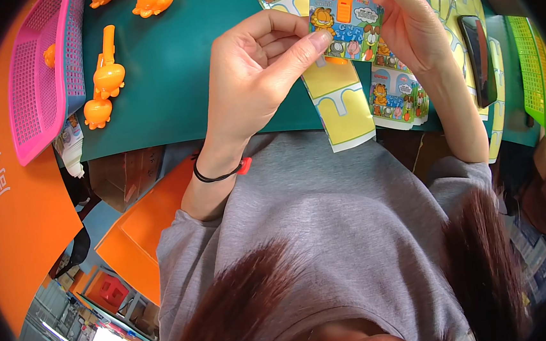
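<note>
Near the top edge, both hands meet at a small printed cartoon label (pixel 353 45) with an orange plastic toy (pixel 344 11) against it. My left hand (pixel 249 76) pinches the label's lower left corner, thumb in front and fingers curled behind. On the other side my right hand (pixel 416 28) is closed around the orange toy and the label's right edge; some of its fingertips are hidden. The toy's top is cut off by the picture's edge. Below the hands hangs a yellow backing strip (pixel 346 116) with cut outlines.
On the green table (pixel 157 83) several orange figure toys (pixel 109 79) lie at the left, beside a pink basket (pixel 35 80). More printed labels (pixel 395 97) are stacked by my right wrist. A dark long object (pixel 479 58) and a green basket (pixel 531 67) are farther right.
</note>
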Motion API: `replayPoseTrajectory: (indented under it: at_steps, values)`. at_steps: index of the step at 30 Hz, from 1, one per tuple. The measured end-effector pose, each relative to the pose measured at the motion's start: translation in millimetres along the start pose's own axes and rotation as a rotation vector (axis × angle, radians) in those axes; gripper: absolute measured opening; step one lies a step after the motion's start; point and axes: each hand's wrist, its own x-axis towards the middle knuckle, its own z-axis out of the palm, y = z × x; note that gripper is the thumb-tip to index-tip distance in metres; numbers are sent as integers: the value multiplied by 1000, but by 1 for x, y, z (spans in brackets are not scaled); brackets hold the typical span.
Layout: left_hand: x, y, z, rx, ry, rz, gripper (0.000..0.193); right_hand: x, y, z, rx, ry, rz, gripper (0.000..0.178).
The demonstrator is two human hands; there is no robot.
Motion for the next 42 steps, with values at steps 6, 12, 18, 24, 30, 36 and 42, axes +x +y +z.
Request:
replayPoseTrajectory:
  at_steps: [6,12,18,24,30,36,42]
  values:
    - [0,-2,0,14,16,12,13,13,9,-12,-19,-58,19,47]
    - [0,-4,2,32,29,30,15,2,1,-2,3,-2,12,43]
    - [-3,-10,7,61,20,3,22,-5,-1,2,26,-12,40,40]
    - [-1,-12,10,81,185,87,43,-9,4,8,-42,32,21,38]
    - [6,1,12,289,126,42,74,-11,9,15,-11,32,29,35]
    - [11,16,8,219,201,-81,69,-5,1,-1,-377,-174,-43,51]
    - [5,11,-17,217,80,113,69,9,1,-41,-814,-383,-320,48]
